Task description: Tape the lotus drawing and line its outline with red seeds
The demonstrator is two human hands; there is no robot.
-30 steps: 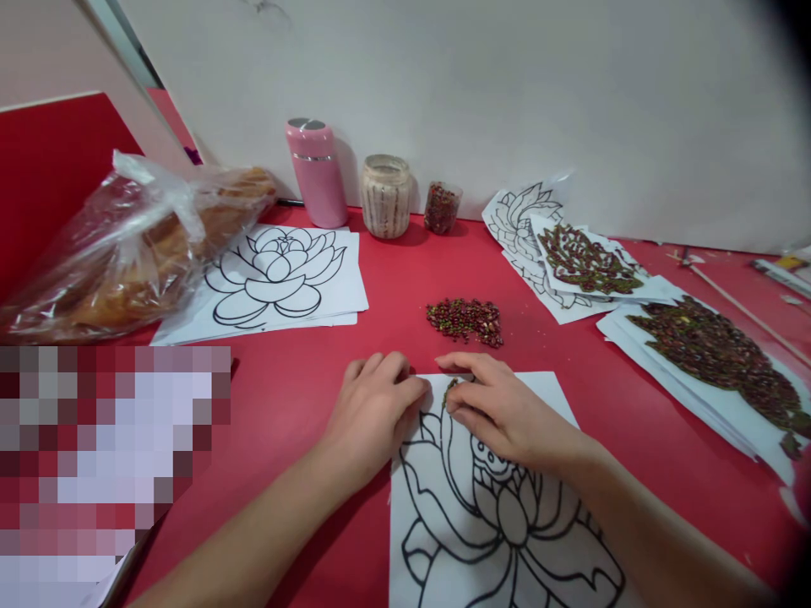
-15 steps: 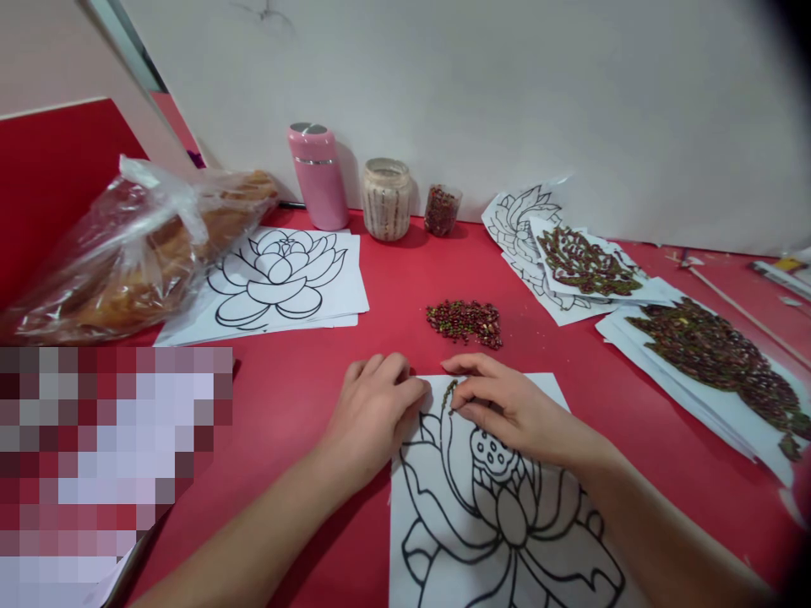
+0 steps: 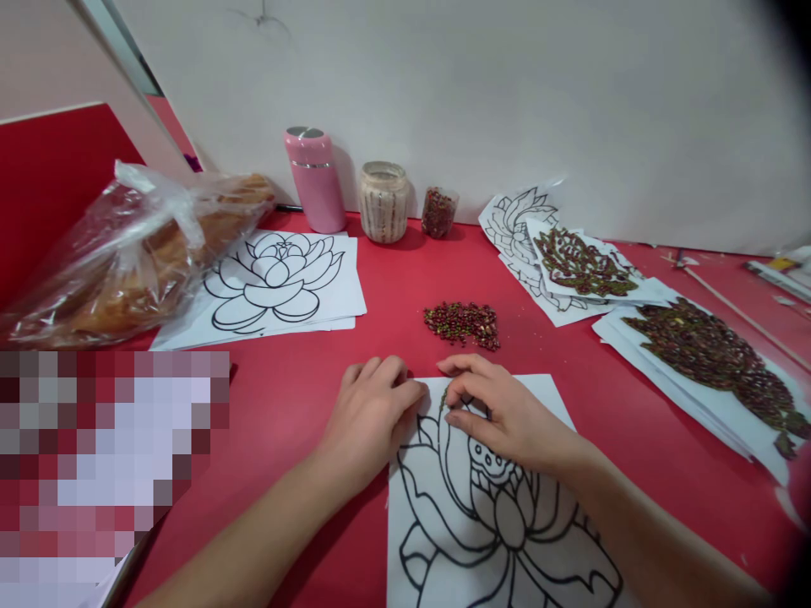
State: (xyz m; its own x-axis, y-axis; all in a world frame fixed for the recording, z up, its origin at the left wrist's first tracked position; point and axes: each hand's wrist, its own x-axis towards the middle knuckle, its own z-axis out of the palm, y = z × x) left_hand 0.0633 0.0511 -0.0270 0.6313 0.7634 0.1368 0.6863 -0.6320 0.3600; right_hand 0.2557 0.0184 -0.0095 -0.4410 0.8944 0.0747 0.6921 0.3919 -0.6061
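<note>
A sheet with a black lotus outline [image 3: 456,540] lies in front of me, with a short line of green beans [image 3: 443,399] along one petal near its top. My left hand [image 3: 373,418] rests at the sheet's upper left edge, fingers curled and pressed together; what is under them is hidden. Over the upper petals, my right hand [image 3: 500,409] has its thumb and index finger close together beside the bean line. Anything between those fingertips is too small to name. Beyond the sheet sits a pile of red and green beans [image 3: 462,324].
At the back stand a pink flask [image 3: 315,181], a jar [image 3: 383,203] and a small cup of beans [image 3: 439,211]. Left are a plastic bag [image 3: 152,253] and lotus sheets [image 3: 279,283]. Bean-covered sheets [image 3: 715,355] lie right. A pixelated area covers the lower left.
My right hand has shifted slightly left, its fingertips now covering part of the bean line. My left hand stays on the sheet's edge. The whole view has shifted a little.
</note>
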